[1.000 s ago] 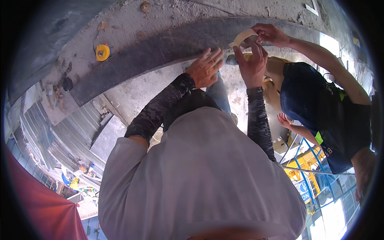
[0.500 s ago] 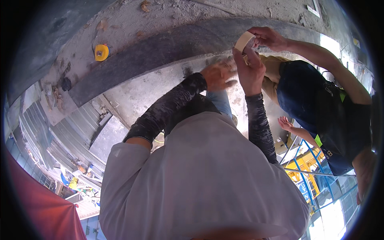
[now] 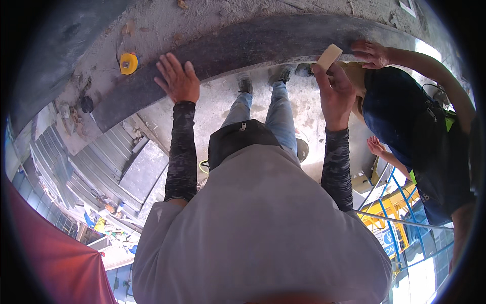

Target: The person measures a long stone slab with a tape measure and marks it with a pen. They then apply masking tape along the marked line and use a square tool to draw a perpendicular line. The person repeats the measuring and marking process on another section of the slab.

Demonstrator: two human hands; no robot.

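My left hand (image 3: 178, 81) lies over the near edge of a long dark strip (image 3: 238, 45), palm down and fingers spread, holding nothing. It seems to rest on the strip's surface. In my right hand (image 3: 338, 101) is a roll of cream-coloured masking tape (image 3: 329, 57), gripped between thumb and fingers and seen mostly edge-on. A co-worker's hand (image 3: 372, 54) hovers or rests just right of the roll, apart from it. To the left of my left hand, a yellow tape measure (image 3: 128, 64) sits on the rough grey surface beyond the strip.
Close on my right stands a co-worker in a dark shirt (image 3: 400, 101); another hand (image 3: 375, 146) shows below. Corrugated metal sheets (image 3: 96, 162) are at the left, a red cloth (image 3: 55, 243) at lower left. Blue and yellow scaffolding (image 3: 397, 218) stands at lower right.
My left hand has moved left, away from my right hand, and spread out on the strip. My right hand and the tape roll shifted slightly right. The co-worker's hand has come off the roll.
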